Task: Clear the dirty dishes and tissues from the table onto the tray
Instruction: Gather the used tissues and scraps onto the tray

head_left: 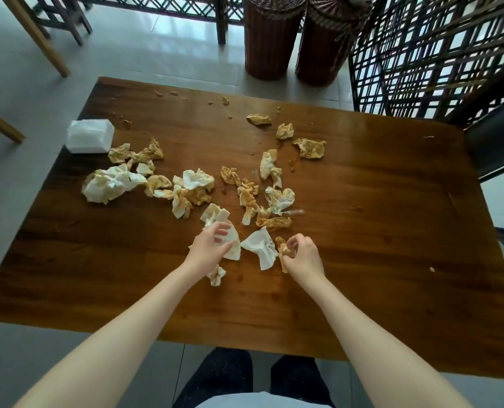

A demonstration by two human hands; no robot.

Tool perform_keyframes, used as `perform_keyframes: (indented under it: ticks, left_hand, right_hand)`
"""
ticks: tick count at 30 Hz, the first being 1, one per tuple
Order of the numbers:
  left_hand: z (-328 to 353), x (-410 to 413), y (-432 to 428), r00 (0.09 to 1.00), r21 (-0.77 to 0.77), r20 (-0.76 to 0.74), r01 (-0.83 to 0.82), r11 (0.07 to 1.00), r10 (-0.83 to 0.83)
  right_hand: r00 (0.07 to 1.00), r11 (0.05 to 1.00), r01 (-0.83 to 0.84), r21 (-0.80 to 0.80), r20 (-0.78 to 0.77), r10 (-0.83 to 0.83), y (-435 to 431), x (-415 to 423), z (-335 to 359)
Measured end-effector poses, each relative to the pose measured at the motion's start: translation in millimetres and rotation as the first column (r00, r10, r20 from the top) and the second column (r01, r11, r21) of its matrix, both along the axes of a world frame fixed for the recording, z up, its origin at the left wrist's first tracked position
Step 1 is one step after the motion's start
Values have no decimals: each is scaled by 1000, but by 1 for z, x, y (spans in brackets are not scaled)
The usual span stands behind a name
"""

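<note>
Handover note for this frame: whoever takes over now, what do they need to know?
Left hand grips a white tissue; right hand pinches a stained tissue.
Many other crumpled tissues lie scattered across the table, a tissue pack at its far left corner.
Done: no dishes are on the table. Left: gather every tissue; the tray is not clearly in view.

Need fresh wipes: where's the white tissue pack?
Head view: the white tissue pack sits at the far-left corner of the table, beside a stained crumpled tissue.
</note>
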State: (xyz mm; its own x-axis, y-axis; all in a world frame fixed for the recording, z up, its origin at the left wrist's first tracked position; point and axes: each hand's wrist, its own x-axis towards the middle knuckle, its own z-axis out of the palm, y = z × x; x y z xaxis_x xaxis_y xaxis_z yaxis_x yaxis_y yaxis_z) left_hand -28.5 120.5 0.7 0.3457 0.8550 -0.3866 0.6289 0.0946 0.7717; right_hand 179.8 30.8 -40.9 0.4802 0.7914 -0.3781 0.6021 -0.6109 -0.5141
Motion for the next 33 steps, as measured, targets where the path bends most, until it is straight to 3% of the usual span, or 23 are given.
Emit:
perform_keyframes:
  ticks: [5,10,16,21,26,33]
  left_hand:
    - [0,-20,-3,1000,17,-15,-22,1000,22]
    - [-2,-40,-2,998,15,-32,-62,998,63]
    - [-2,-57,1,995,42,-44,-85,995,87]
    - [-2,-62,4,996,46,-42,-81,996,83]
    - [-4,-60,9,995,33,-40,-86,996,87]
    - [-4,-64,12,995,24,-46,-89,996,90]
  right_hand:
    - [996,997,-74,6,-42,74,3,-35,-13]
    - [999,999,-32,-5,15,32,8,-57,-23]
    - [999,986,-4,168,-51,13,18,-62,-28]
    - [998,961,-59,269,15,57,17,-61,-24]
    - [1000,915,4,404,1,-5,25,-49,-12]
    - [999,921,43,387,-47,-27,71,-24,-9]
